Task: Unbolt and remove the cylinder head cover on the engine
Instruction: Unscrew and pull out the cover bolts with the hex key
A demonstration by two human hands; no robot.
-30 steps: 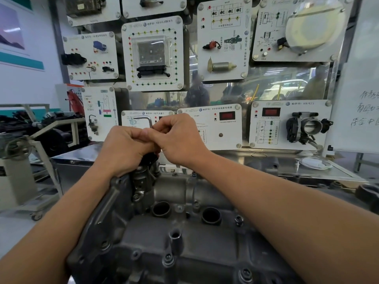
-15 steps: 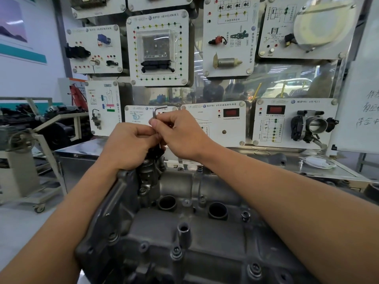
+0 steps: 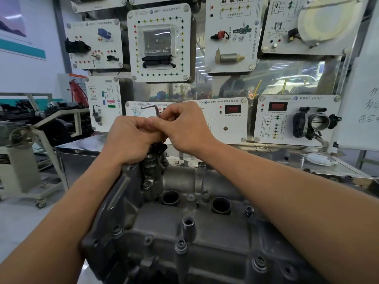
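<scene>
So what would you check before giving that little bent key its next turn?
1. Right hand pinching the hex key: ok.
2. Left hand gripping the key too: cannot tell, its fingers hide that.
3. Key tip seated in a bolt: cannot tell, hidden behind the hands.
4. Other bolts removed: not ok, several, like this bolt, sit in the cylinder head cover.

The 2 bare forearms reached forward and met at 1 grip. The right hand pinched a hex key between thumb and curled fingers, just below its bend. The left hand pressed against the right hand, fingers curled under, their hold hidden.
</scene>
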